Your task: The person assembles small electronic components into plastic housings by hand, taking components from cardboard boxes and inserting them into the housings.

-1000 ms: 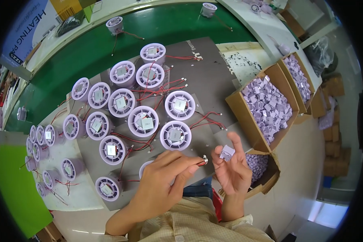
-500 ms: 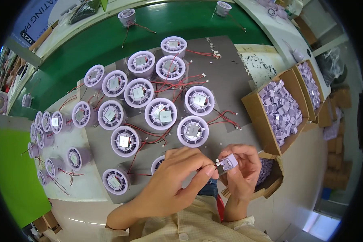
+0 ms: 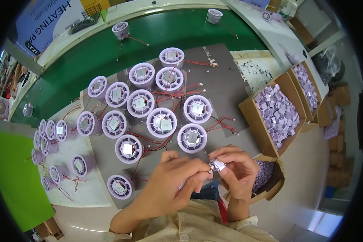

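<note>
Close to my body, both hands meet over the near edge of the grey mat. My right hand is closed, its fingertips pinching a small lilac plastic cover. My left hand is closed too, thumb and forefinger pinched on a small white connector against the cover's left side. A bit of lilac shows under the left palm; the rest is hidden. Beyond the hands stand several round lilac housings with spoked rims, such as the nearest one, with silvery square plates on top and red and black wires.
To the right stand an open carton of lilac plastic pieces, another behind it and a lower one. A green conveyor belt carries a few housings across the back. More housings crowd the white surface at left.
The lilac cover has turned in my right fingers and shifted slightly left. My left hand stays pinched beside it and now covers the housing that showed behind it. The whole view has tilted slightly.
</note>
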Demonstrator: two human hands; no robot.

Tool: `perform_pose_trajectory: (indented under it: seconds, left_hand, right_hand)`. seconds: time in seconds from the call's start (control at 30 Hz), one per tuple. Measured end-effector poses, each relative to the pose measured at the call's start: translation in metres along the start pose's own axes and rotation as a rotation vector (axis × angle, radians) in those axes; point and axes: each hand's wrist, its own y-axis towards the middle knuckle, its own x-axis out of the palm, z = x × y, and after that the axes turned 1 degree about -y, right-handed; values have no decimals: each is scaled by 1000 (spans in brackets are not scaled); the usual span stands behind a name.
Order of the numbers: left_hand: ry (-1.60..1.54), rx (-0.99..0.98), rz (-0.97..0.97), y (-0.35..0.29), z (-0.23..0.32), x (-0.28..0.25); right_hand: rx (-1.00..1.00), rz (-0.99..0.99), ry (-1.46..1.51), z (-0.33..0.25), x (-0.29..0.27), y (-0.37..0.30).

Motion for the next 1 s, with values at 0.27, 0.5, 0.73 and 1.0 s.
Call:
perform_pose_trajectory:
  seconds: [0.27, 0.5, 0.73, 1.0]
  left_hand:
    - [124, 144, 107, 2, -4, 4]
    - [49, 68, 144, 3, -2, 6]
    - [56, 40, 160, 2, -1, 6]
    - [-99, -46, -5, 1, -3, -1]
  right_hand:
    - [39, -13, 54, -5, -1, 3]
    - [-129, -93, -214, -8, -10, 6]
    - [-203, -40, -352, -5, -5, 1]
    - [-257, -61, -312, 0, -6, -1]
